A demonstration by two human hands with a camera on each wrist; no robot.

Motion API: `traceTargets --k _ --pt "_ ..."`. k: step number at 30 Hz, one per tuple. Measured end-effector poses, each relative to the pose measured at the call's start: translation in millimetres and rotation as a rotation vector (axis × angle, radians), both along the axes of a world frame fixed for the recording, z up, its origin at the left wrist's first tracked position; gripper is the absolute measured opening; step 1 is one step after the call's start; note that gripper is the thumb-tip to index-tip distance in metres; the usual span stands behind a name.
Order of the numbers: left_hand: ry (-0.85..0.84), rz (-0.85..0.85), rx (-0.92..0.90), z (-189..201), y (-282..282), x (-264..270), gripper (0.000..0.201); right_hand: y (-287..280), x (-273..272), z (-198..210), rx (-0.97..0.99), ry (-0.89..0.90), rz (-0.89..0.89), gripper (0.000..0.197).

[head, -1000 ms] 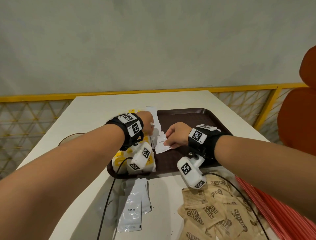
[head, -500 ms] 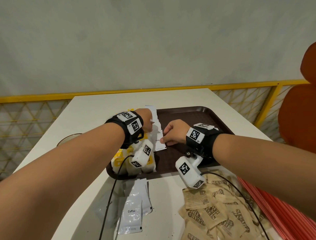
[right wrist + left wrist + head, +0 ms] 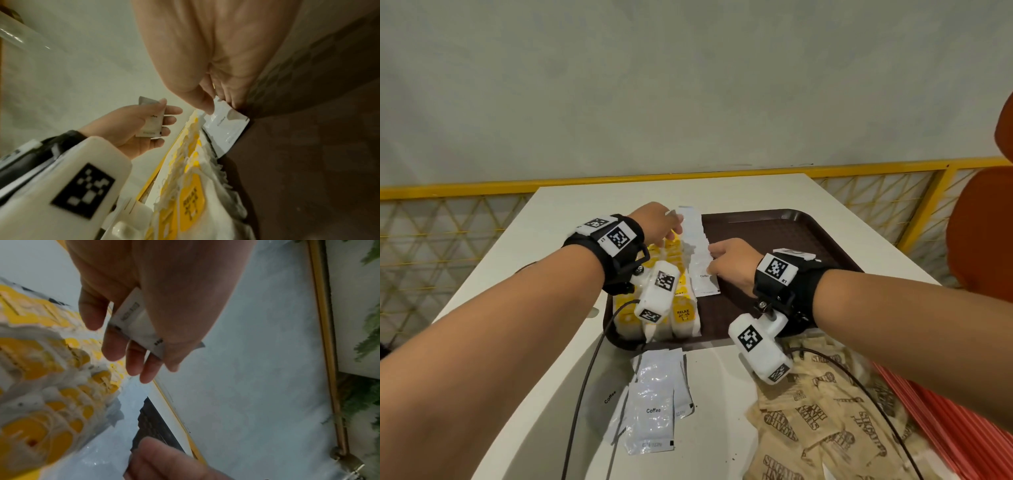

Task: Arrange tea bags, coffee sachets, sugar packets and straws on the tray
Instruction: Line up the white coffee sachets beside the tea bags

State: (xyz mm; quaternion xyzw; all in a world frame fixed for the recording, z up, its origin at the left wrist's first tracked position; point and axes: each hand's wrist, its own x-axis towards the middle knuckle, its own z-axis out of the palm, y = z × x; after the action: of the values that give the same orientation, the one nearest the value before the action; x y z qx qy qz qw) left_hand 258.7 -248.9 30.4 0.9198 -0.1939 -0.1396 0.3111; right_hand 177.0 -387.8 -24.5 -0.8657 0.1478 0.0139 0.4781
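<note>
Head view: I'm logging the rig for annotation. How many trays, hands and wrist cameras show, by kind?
Tray: 1
Hands, the left hand and the right hand: 2
Wrist cameras: 2
Total: 5

hands: two, left (image 3: 654,222), right (image 3: 729,262) | tray (image 3: 774,233): one | loose coffee sachets (image 3: 654,407) on table: about four | sugar packets (image 3: 825,425), tea bags (image 3: 681,308): too overlapped to count
</note>
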Motion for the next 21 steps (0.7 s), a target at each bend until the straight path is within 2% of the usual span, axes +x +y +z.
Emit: traceTargets --k 3,5,7,8,10,11,13,15,18,21 --pt "0.028 -0.070 -0.146 -0.5 2.6 -13.3 0.045 -4.7 -3.3 13.7 0.093 -0.101 -0.022 0.050" --pt "0.018 -0.171 -0.188 -0.2 1.9 -23.5 0.047 -6.4 -10.3 28.6 0.315 -0.147 0.032 0.048" --pt "0.016 -0.270 -0.185 -2.3 -1.8 -33.9 0.045 -7.0 -19.0 40.7 0.498 -0.145 0.108 0.034" --pt "0.025 -0.314 -0.180 -4.4 -4.5 -36.8 0.045 -7.1 -23.4 44.3 0.503 -0.136 0.112 0.022" --pt "-0.004 -0.373 -0.148 -8.0 -8.5 -37.9 0.045 -9.7 -31.2 44.7 0.413 -0.112 0.060 0.006" --pt "-0.049 -0.359 -0.131 -9.1 -9.6 -36.5 0.039 -12.2 -34.0 41.2 0.363 -0.094 0.030 0.006" --pt "-0.167 -0.242 -0.111 -9.5 -9.9 -30.7 0.023 -18.2 -37.9 30.2 0.286 -0.022 0.003 0.011" --pt "-0.243 -0.160 0.002 -11.0 -10.3 -21.9 0.015 -20.7 -39.8 20.5 0.224 0.066 0.011 0.017" --pt "-0.246 -0.185 0.242 -13.1 -14.0 -12.9 0.016 -19.3 -35.9 12.6 0.108 0.098 0.008 0.024" --pt "-0.250 -0.212 0.374 -15.3 -20.0 -5.7 0.020 -15.5 -27.9 8.7 0.011 0.088 -0.015 0.028"
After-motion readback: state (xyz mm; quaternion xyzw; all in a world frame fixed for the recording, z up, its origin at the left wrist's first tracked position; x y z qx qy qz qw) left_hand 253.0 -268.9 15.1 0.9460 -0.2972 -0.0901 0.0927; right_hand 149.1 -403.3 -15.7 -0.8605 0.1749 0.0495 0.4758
